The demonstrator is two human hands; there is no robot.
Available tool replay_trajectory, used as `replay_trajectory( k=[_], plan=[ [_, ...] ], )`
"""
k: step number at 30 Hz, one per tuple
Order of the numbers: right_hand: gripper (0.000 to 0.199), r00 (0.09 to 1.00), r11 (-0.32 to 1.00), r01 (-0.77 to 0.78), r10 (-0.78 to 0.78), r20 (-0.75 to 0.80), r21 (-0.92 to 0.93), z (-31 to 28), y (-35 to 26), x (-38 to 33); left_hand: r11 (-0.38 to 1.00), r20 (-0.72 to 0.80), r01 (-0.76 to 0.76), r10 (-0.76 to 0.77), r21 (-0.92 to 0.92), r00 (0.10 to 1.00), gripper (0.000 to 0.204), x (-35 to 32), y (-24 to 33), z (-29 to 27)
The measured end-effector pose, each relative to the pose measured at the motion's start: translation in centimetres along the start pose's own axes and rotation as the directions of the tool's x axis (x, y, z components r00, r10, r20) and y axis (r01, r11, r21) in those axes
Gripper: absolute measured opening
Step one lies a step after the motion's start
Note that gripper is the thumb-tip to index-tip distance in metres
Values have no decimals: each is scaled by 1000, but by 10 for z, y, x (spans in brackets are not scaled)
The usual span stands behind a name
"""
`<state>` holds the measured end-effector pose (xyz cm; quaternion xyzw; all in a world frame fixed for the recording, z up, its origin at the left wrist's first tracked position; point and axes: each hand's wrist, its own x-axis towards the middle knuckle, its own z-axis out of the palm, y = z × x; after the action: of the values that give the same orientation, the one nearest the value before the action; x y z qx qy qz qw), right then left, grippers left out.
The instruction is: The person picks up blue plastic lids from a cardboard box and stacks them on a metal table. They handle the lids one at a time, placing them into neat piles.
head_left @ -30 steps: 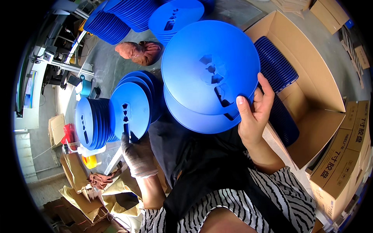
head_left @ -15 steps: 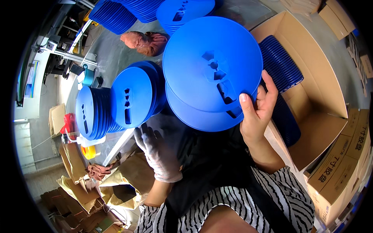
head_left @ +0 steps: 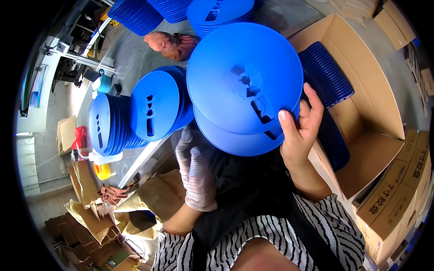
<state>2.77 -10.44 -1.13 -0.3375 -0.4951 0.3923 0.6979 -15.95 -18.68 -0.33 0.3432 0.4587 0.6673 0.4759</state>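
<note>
My bare right hand (head_left: 302, 126) grips the rim of a blue plastic reel (head_left: 226, 99), with the thumb on its upper face. A large round flange with cut-outs around its centre faces me, and the other flange (head_left: 230, 141) shows below it. In a pale knitted glove, my left hand (head_left: 195, 178) is raised in front of my black apron, apart from the reel. It looks somewhat smeared, but the fingers point up, with the thumb apart and nothing visible in them. Left of it, blue reels (head_left: 154, 106) lean in a row on the grey table (head_left: 120, 61).
An open cardboard box (head_left: 375, 86) on the right holds a row of blue reels (head_left: 326, 74). More blue stacks (head_left: 135, 18) stand at the far side, near a brown cloth (head_left: 174, 45). Closed cartons (head_left: 393, 176) lie at right; brown paper bags (head_left: 151, 203) sit at lower left.
My left hand has moved right and slightly up, away from the leaning row, toward the held reel. The reel has tilted slightly; my right hand keeps its grip.
</note>
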Motion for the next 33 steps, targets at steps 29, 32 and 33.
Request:
replay_trajectory(
  k=[29, 32, 33],
  plan=[
    [38, 926, 933, -320, 345, -156, 166, -54, 18, -26, 919, -305, 77, -206, -386, 930, 59, -9, 60, -32],
    [39, 932, 934, -299, 330, -152, 196, -55, 18, -20, 931, -423, 11, -177, -366, 889, 40, -18, 70, -58],
    [39, 931, 933, -303, 334, -150, 196, -56, 19, -18, 933, -451, -8, -166, -359, 877, 38, -17, 65, -75]
  ],
)
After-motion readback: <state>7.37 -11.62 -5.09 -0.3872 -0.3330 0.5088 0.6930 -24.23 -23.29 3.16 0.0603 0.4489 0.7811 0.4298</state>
